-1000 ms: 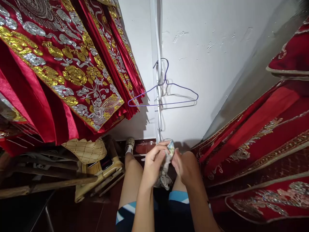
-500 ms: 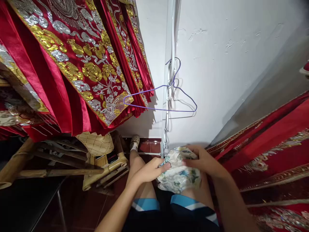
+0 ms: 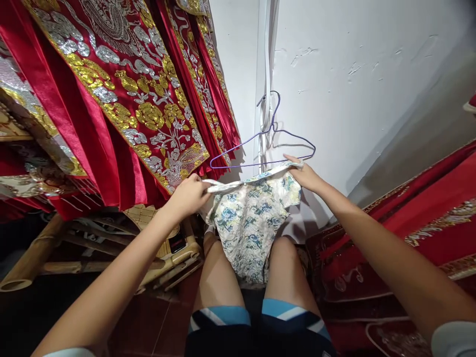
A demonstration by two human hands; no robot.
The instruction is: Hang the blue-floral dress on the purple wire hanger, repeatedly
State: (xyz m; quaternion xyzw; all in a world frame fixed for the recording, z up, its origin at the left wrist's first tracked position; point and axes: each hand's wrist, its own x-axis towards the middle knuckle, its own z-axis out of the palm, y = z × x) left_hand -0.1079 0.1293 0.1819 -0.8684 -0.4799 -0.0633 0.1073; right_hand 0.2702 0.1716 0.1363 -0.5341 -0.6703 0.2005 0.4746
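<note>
In the head view, the garment (image 3: 247, 223) hangs in front of the person, over the gap between the two thighs (image 3: 219, 277), with its upper edge (image 3: 256, 179) pulled across from hand to hand. The left hand (image 3: 191, 194) has its fingers narrow and pinches the left end of this edge. The right hand (image 3: 299, 173) grips the other end, where a short flap like a sleeve hangs below it. The hands are well apart from each other, and neither one is empty.

The garment looks light and soft — it is thin, wrinkled cloth with a blue and yellow print, and it falls in folds wherever no finger supports it. I judge that it is not fragile and not very slippery, but that it has no stiffness of its own, so it would collapse if one end is let go. The best places to hold seem to be the two ends of the white edge, because there the cloth is doubled and looks firmer; the loose lower part would only bunch up.

The hanger (image 3: 272, 126) hangs by its hook just above, near the right hand — whether they touch, I cannot tell
</note>
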